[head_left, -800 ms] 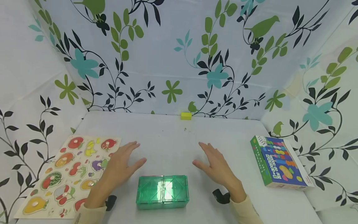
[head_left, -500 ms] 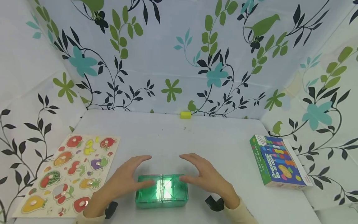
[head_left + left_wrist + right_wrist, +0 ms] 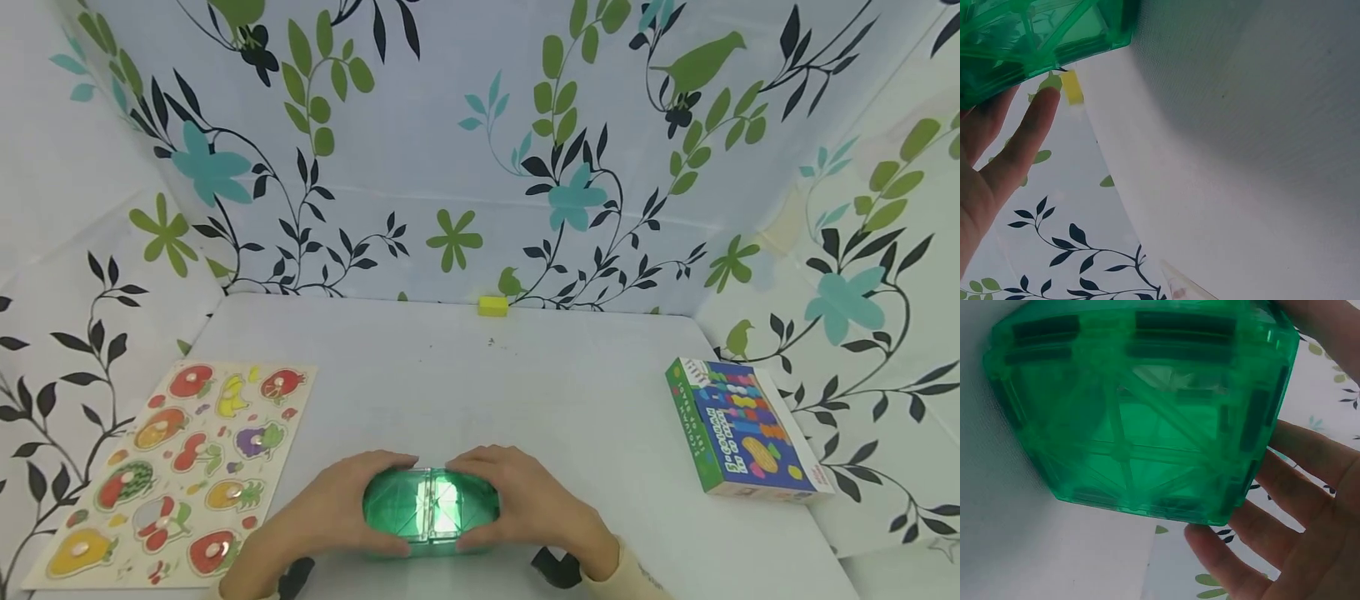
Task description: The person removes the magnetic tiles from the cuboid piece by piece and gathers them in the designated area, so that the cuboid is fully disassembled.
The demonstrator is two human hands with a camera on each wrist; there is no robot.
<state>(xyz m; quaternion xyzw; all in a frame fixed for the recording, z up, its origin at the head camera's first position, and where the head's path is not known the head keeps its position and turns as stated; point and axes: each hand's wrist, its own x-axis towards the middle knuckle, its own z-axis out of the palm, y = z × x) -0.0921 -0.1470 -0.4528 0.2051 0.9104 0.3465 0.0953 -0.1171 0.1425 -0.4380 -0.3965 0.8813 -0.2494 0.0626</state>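
A translucent green block of two square halves [image 3: 431,504] lies on the table near its front edge. My left hand [image 3: 341,504] grips its left end, thumb at the front and fingers round the back. At the right end my right hand [image 3: 525,504] holds it the same way. The left wrist view shows the block's green corner [image 3: 1041,37] above the left fingers [image 3: 1032,134]. In the right wrist view the green side face [image 3: 1129,431] fills much of the picture, with the right hand [image 3: 1304,506] along its edge.
A fruit picture board [image 3: 180,467] lies on the left of the table [image 3: 465,383]. A blue and green box [image 3: 750,433] lies at the right. A small yellow block [image 3: 492,306] sits at the back edge, by the patterned cloth.
Both hands have come inward and down from either side of the green block and now grip its two ends. The head view has shifted slightly.
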